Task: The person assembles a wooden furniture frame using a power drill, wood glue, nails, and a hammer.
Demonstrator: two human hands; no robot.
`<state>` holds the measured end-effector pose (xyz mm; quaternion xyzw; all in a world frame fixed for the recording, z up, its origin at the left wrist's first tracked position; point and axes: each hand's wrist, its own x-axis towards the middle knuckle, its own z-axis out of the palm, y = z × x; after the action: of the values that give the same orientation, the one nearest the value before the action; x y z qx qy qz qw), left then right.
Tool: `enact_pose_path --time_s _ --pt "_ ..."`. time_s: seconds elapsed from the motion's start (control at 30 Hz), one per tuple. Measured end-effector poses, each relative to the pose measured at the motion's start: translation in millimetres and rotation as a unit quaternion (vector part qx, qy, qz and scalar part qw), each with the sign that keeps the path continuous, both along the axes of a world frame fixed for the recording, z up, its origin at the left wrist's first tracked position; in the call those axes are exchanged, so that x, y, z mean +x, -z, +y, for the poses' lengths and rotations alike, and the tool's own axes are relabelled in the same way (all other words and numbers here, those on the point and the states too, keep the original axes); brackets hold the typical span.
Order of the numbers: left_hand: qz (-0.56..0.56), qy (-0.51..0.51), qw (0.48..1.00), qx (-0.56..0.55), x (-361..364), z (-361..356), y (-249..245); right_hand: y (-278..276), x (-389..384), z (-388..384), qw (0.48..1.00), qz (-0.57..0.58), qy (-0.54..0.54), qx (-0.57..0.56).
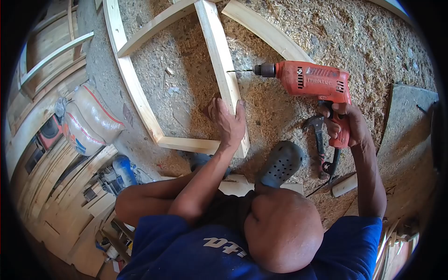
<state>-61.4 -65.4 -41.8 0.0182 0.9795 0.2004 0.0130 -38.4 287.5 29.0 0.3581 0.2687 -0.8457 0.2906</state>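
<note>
My right hand (346, 125) grips the handle of a red electric drill (311, 80). The drill is held level, and its bit (239, 71) points left, with the tip at the right edge of a pale wooden slat (219, 60). My left hand (227, 120) presses down on the lower part of that slat, fingers wrapped over both edges. The slat is the middle upright of a pale wooden frame (135, 88) lying flat on the sawdust-covered floor. My foot in a grey clog (280, 164) rests just below the frame's corner.
A claw hammer (320, 144) lies on the sawdust under the drill. A striped sack (91, 119) and stacked planks (60, 186) fill the left side, with a blue power tool (122, 169) beside them. A dark board (408, 121) lies at right.
</note>
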Motion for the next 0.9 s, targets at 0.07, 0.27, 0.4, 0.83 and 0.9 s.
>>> enact_pose_path --time_s 0.07,0.27,0.4,0.83,0.9 --pt "0.052 0.034 0.997 -0.037 2.0 -1.1 1.5 1.9 -2.5 4.0 1.000 -0.011 -0.006 -0.006" --pt "0.005 0.013 1.000 -0.025 -0.7 4.0 -5.8 -8.4 -20.4 10.0 0.999 -0.004 -0.031 0.008" --pt "-0.017 -0.009 1.000 0.022 -2.0 3.5 -4.7 -0.9 -14.7 10.7 0.999 0.008 -0.038 0.004" --pt "-0.015 -0.010 1.000 -0.013 -0.1 5.6 -3.8 -7.8 -16.8 0.4 0.998 0.032 -0.039 0.036" --pt "-0.004 -0.009 1.000 -0.016 0.2 6.7 -1.1 -2.6 -14.2 -1.2 0.996 0.040 -0.057 0.054"
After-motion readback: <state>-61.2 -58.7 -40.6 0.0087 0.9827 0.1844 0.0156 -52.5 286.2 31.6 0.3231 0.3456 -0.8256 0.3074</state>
